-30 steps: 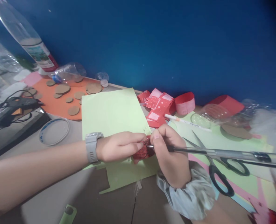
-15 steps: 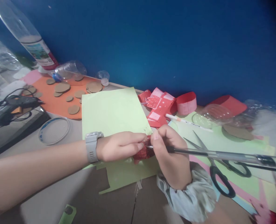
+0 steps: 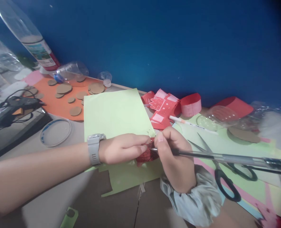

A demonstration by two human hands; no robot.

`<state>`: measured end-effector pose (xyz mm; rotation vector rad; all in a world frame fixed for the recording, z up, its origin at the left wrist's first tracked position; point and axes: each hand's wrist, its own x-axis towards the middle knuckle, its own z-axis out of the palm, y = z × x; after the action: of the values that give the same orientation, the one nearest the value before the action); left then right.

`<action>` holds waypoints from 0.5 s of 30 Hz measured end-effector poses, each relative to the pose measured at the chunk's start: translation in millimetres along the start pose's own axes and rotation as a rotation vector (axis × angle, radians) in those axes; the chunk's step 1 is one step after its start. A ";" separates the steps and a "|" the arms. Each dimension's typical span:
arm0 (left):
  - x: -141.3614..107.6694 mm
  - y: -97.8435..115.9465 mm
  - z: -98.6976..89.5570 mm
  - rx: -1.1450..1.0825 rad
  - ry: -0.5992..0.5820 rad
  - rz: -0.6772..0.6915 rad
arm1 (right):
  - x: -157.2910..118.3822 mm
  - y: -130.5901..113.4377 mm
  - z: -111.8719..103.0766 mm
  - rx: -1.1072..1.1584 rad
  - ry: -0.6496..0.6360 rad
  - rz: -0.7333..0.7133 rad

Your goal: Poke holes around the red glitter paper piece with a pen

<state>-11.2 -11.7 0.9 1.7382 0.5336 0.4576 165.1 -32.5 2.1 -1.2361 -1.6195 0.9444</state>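
My left hand (image 3: 121, 148), with a grey watch (image 3: 94, 150) on the wrist, is closed over a small red piece with dark criss-cross lines (image 3: 147, 156). Its fingers hide part of that piece. In my right hand (image 3: 172, 161), pinched near the tip, is a clear-barrelled ballpoint pen (image 3: 240, 157) with a black grip. The pen's point meets the red piece just beside my left fingertips. Under both hands lies a pale green paper sheet (image 3: 111, 114).
Black-handled scissors (image 3: 222, 177) lie open at right on coloured paper. Behind are a red paper figure (image 3: 165, 109), a red paper ring (image 3: 190, 107) and a white marker (image 3: 192, 124). At left, cardboard discs (image 3: 63, 89) rest on orange paper, near a tape ring (image 3: 43, 136) and bottles (image 3: 39, 52).
Hardly anything differs. The whole view has shifted by a few pixels, and both hands keep the same hold on the red piece and the pen.
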 end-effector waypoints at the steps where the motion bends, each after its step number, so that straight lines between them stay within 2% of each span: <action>1: -0.2 -0.2 0.1 -0.003 0.003 0.005 | 0.0 -0.1 0.1 -0.001 -0.002 -0.004; 15: -0.5 1.4 -0.4 -0.024 -0.004 -0.003 | -0.2 -0.6 -0.6 -0.004 -0.003 0.003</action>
<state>-11.7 -12.0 2.3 1.7150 0.5260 0.4560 165.5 -32.8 2.8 -1.2402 -1.6228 0.9454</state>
